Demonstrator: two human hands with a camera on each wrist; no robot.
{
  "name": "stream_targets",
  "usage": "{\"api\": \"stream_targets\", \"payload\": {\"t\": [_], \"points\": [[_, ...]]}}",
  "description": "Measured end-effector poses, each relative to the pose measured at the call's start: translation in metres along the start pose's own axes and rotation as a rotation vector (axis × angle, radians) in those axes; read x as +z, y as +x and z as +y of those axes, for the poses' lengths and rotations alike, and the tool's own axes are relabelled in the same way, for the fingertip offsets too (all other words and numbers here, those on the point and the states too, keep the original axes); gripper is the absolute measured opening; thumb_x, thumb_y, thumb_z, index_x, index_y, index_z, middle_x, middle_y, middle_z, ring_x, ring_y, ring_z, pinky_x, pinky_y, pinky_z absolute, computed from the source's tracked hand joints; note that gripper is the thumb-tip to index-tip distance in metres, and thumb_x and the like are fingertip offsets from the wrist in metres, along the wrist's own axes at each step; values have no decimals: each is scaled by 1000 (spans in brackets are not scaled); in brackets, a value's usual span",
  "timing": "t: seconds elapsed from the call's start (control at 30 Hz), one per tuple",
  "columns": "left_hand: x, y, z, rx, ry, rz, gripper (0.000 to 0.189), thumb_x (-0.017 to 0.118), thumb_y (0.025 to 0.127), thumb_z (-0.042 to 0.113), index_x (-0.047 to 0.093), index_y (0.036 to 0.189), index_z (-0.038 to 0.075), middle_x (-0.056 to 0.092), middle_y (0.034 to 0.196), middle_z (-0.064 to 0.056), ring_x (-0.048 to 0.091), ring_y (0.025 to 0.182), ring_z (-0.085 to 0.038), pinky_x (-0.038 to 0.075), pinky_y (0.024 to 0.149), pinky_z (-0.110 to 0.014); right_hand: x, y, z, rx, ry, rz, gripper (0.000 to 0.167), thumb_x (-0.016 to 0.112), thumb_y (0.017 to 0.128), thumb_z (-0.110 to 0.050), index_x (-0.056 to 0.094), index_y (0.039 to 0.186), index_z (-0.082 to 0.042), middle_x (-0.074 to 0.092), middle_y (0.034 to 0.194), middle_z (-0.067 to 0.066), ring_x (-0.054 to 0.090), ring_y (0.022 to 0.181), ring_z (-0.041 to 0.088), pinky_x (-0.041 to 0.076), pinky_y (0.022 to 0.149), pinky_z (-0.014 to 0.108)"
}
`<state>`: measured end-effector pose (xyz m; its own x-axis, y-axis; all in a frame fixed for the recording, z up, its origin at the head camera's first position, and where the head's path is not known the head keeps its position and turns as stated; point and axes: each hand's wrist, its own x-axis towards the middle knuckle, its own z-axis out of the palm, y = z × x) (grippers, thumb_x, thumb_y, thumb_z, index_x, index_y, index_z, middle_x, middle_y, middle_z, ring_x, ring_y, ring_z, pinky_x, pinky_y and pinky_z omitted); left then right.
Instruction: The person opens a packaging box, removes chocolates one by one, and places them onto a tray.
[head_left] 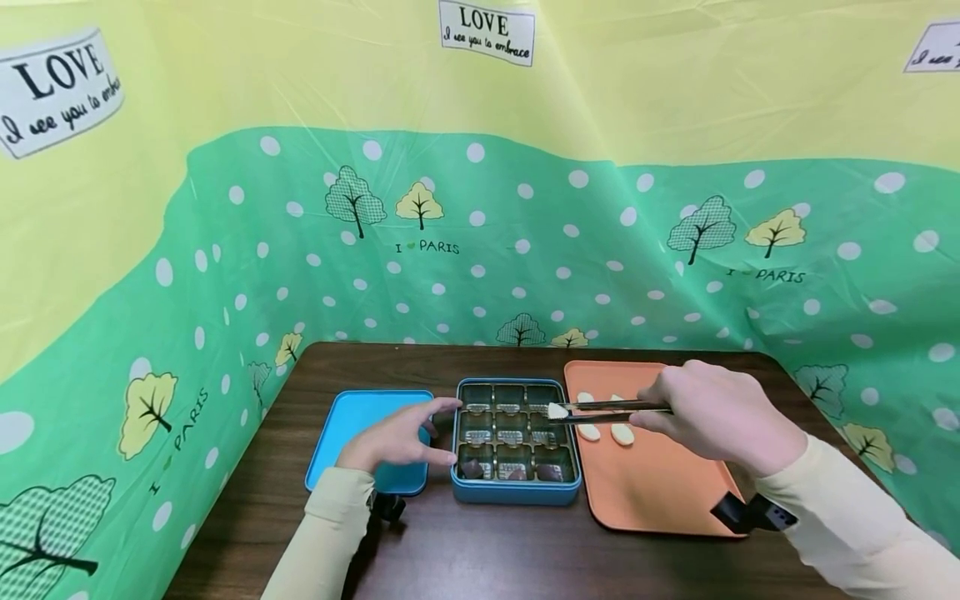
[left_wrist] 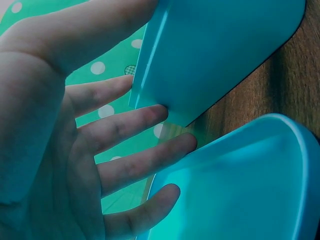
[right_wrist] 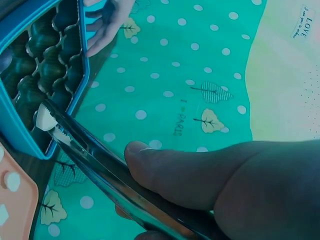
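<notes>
- White piece [head_left: 557, 411]: pinched in the tips of the metal tongs [head_left: 600, 406], over the right-hand column of the blue box [head_left: 516, 497]. Which compartment lies directly beneath, I can't make out.
- My right hand [head_left: 708, 412], to the right of the box, is the working grip: it is closed around the tongs, thumb pressed on one arm of them.
- My left hand [head_left: 397, 437] grasps nothing; its fingers are stretched out, thumb and forefinger against the box's left wall.
- Right of the box, the orange tray [head_left: 652, 500] bears more white slices [head_left: 622, 434]; left of the box lies a blue lid [head_left: 360, 408]. Dark pieces [head_left: 472, 469] sit in the box's row nearest me.
- Biggest risk, as I judge it: the tips have only part of the piece, so slackening my squeeze too soon could drop it on the box's right rim or the surface [head_left: 480, 550] beside it.
- Squeezing harder may be just as bad, if the piece is slick enough to shoot out.
- Coming down at a slant, the tips could snag one of the box's dividers and twist the piece loose.
- A knock from the tongs could slide the box, since my left hand only braces one side.
</notes>
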<state>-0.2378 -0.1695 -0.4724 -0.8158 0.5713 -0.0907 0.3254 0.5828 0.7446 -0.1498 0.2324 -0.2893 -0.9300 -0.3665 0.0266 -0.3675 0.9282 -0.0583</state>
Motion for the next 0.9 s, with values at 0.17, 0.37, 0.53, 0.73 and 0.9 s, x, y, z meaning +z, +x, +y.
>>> {"api": "stream_targets", "payload": {"t": [0.17,0.37,0.53,0.73,0.9], "points": [[0,-1,1,-1,-1,-1,88,84,90,42,40,162,19,45,162,-4,60,121,-30,51,99,-55,0,-7,13,27,-5,8,14,79,92,-44,78,81,-36,55,63,-15,47,57,8,37,46,34],[0,-1,3,-9,3,6,88,85,89,42,41,162,20,46,161,-4,61,121,-29,51,101,-56,-1,-12,28,51,-9,16,22,80,91,-45,86,99,-25,72,82,-10,54,64,6,41,48,35],[0,0,3,-10,-3,3,88,85,89,41,41,162,20,46,161,-4,63,118,-28,52,99,-55,0,-15,39,87,-1,-1,26,79,92,-45,86,102,-22,75,86,-7,54,66,7,40,49,36],[1,1,2,-9,-7,0,88,85,89,42,40,162,19,46,161,-5,63,117,-28,53,96,-52,6,-21,51,122,45,-44,15,77,94,-42,85,97,-30,58,65,-12,48,61,11,36,49,35],[0,1,2,-14,-15,2,87,85,89,42,41,161,21,46,160,-5,63,115,-29,55,92,-49,12,-24,62,119,71,-58,19,77,95,-42,86,99,-26,55,61,-10,47,59,12,34,47,35]]}}
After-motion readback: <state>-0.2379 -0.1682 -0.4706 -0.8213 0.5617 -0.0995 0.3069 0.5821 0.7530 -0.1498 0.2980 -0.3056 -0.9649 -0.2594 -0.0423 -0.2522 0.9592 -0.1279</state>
